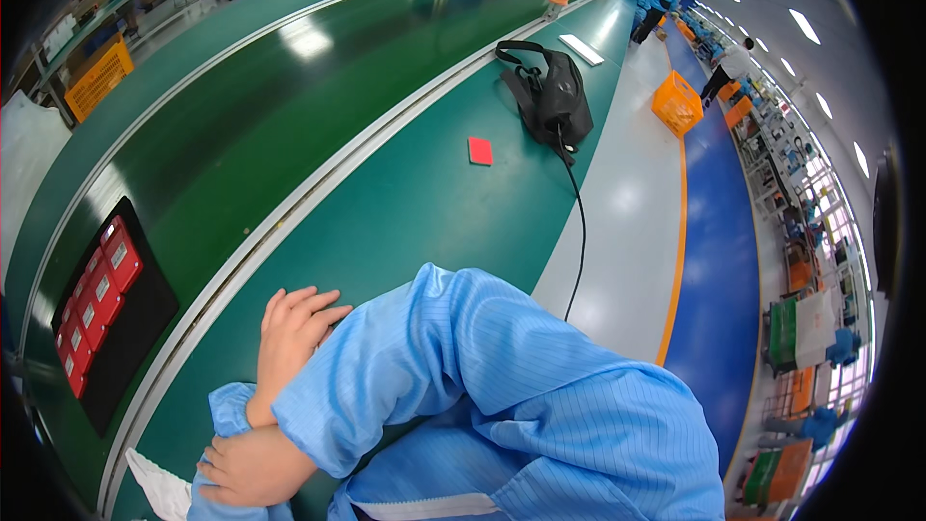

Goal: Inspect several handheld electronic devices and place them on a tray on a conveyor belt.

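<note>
My arms are crossed over the green worktop (pixel 386 222). My left hand (pixel 292 336) lies flat on it with fingers stretched out, close to my right sleeve, and holds nothing. Below it, my right hand (pixel 258 466) is wrapped over my left forearm at the blue sleeve (pixel 231 409). A piece of white cloth (pixel 162 485) lies beside that forearm. Farther off on the worktop are a flat red square (pixel 479 150) and a black bag (pixel 561 101) with a strap and a black cable running from it. Neither hand touches these.
Left of the metal rail (pixel 253 232), a green conveyor belt (pixel 289 106) carries a black mat (pixel 145 314) with several red boxes (pixel 96 289). A white flat bar (pixel 581 49) lies beyond the bag. On the floor at right stands an orange crate (pixel 678 104); people work farther away.
</note>
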`<state>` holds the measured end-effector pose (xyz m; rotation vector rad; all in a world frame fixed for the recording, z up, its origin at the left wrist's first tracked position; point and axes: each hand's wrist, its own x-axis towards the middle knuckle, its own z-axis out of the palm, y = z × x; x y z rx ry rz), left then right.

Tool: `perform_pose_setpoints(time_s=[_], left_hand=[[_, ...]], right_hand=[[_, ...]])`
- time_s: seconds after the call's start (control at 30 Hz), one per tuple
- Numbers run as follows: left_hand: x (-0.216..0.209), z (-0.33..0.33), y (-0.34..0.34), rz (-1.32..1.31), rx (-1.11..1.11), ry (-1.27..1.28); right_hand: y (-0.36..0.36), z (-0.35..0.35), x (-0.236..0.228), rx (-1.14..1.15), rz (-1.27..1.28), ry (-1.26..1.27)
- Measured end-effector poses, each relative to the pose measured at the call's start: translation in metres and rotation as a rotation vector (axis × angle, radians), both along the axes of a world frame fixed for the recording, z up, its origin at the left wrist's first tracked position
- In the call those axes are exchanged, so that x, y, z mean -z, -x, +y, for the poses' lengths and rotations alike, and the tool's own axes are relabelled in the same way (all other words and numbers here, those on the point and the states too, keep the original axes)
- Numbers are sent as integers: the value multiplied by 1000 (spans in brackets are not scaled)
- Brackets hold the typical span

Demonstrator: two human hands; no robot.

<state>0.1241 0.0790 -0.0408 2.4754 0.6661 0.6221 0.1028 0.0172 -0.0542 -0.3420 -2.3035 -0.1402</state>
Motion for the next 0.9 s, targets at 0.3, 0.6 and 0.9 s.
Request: perform_pose_setpoints(time_s=[0.3, 0.6, 0.9], left_hand=[[7, 10, -6, -21, 45, 26], [4, 9, -17, -10, 19, -17], [13, 14, -22, -14, 37, -36]], right_hand=[[1, 14, 9, -120, 126, 83], [-28, 17, -6, -180, -177, 178], [-21, 12, 12, -16, -105, 41]])
